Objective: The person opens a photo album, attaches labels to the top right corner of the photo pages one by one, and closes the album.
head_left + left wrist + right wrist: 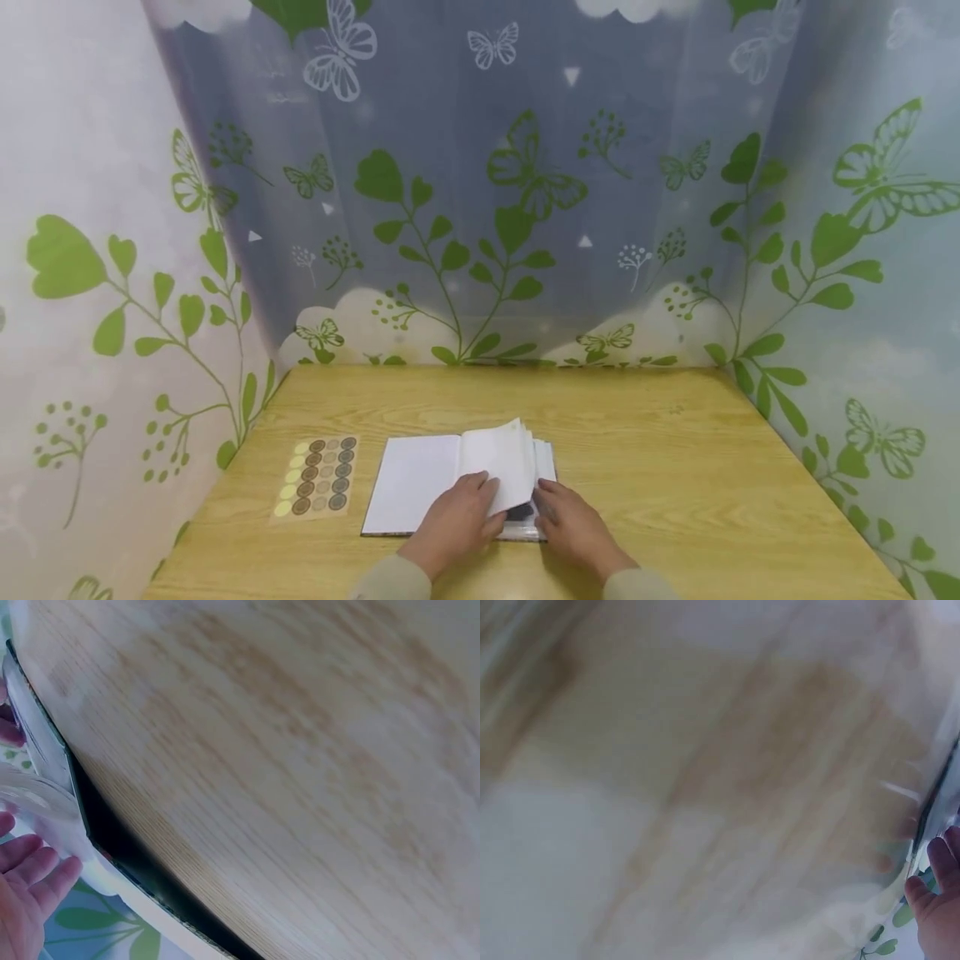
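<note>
An open book [416, 483] with white pages lies on the wooden table. Several of its pages [495, 458] stand lifted and curve over from the right side. My left hand [457, 517] touches the lower part of these lifted pages, its fingers nearly straight in the left wrist view. At the book's right edge is my right hand [573, 521], fingertips right at the edge of the pages; in the right wrist view its fingers [941, 859] are extended. Between the hands a dark patch [521, 512] shows below the lifted pages.
Left of the book lies a sheet of round stickers [322, 479] in yellow, brown and grey rows. The wooden table [675, 450] extends to the right. Curtains [465, 167] printed with leaves and butterflies enclose the back and both sides.
</note>
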Demonstrator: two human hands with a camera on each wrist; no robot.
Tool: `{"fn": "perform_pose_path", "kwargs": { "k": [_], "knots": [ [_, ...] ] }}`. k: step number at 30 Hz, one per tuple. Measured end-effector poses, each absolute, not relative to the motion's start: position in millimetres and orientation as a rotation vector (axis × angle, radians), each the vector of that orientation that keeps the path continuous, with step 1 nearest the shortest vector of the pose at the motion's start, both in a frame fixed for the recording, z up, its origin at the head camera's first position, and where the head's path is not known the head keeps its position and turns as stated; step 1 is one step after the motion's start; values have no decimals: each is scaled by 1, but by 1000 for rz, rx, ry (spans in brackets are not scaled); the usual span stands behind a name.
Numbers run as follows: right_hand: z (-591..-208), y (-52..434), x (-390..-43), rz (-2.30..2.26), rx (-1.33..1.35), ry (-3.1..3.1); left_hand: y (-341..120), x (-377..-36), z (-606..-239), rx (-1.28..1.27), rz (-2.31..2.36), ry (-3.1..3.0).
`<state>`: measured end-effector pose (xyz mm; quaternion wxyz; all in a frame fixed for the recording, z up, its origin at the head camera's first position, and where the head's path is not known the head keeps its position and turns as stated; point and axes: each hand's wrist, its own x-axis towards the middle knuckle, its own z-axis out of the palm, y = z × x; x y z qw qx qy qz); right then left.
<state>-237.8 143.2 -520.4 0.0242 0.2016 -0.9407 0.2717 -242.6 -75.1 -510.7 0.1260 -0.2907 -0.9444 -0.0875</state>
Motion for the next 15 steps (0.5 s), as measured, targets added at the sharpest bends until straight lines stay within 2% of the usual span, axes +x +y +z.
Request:
{"fn": "perform_pose_path", "kwargs": {
  "k": [10, 15],
  "knots": [
    [-526, 142, -235, 821, 673, -2852, -81, -239, -508, -730, -385, -2560],
    [-525, 141, -234, 829, 649, -2859, -82, -239, -504, -577, -651, -2595]
  ]
}}
